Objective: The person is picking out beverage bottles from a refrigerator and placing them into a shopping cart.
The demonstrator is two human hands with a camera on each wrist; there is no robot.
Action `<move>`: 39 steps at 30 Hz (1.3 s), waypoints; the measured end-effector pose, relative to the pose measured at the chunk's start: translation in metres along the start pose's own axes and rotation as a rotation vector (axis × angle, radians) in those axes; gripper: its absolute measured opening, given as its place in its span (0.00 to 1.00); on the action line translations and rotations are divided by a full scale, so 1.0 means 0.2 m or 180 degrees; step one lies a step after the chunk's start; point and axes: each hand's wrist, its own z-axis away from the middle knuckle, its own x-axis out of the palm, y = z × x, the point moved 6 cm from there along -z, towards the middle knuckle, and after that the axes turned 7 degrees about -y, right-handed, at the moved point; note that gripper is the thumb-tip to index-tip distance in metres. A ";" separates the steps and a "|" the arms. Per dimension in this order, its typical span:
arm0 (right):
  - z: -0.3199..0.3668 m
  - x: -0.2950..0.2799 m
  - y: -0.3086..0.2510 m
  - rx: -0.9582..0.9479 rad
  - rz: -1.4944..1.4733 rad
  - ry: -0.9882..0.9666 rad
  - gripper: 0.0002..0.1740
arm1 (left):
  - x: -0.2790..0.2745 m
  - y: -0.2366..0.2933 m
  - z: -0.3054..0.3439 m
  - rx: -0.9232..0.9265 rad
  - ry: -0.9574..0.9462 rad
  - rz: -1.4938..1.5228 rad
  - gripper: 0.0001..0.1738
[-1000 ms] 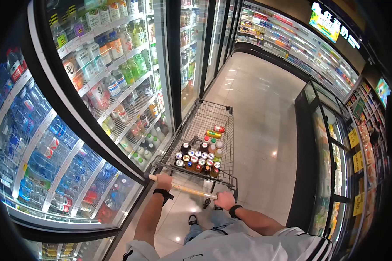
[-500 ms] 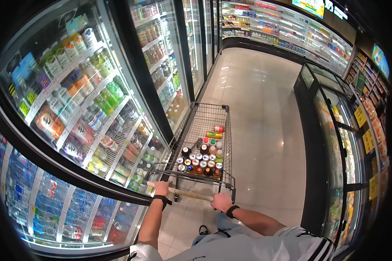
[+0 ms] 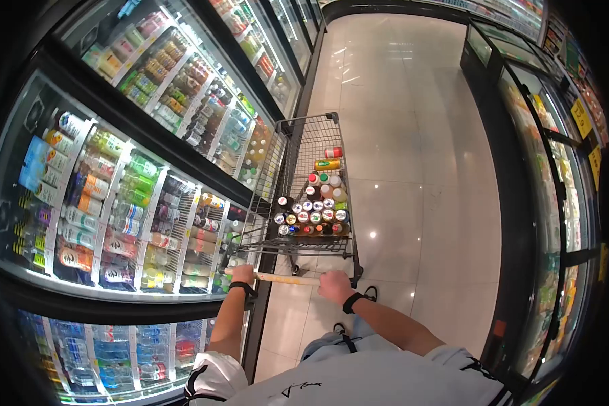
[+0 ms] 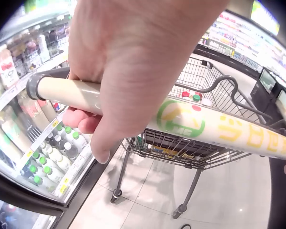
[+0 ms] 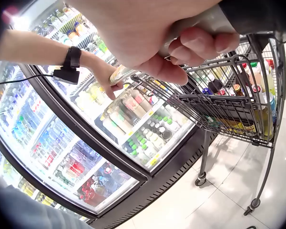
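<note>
A cream-coloured handle bar crosses the near end of a wire shopping cart. My left hand grips the bar near its left end; in the left wrist view the hand wraps over the bar, fingertips showing below it. Toward the bar's right end my right hand holds on, and in the right wrist view its fingers curl round the bar. Several capped bottles stand in the near part of the cart basket, with a yellow can and a red can lying beyond them.
Glass-door drink coolers line the left side, close beside the cart. A low black-framed display case runs along the right. Between them a tiled aisle floor stretches ahead. My shoe is below the bar.
The coolers have shifted back past me on the left, and the far shelves have slid up toward the top edge of the head view. Both hands keep their hold on the bar.
</note>
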 end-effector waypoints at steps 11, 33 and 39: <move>-0.24 -0.09 0.08 0.0018 -0.0194 -0.0524 0.10 | -0.17 -0.05 -0.18 -0.0051 0.0081 -0.0239 0.13; -0.98 -0.80 0.91 -0.1692 -0.0790 -0.1516 0.33 | -0.67 0.23 0.03 -0.3696 0.0411 0.1769 0.34; -1.47 -1.26 1.85 -0.0665 -0.0514 -0.1358 0.28 | -0.66 0.65 -0.07 -0.4458 0.1770 0.3445 0.35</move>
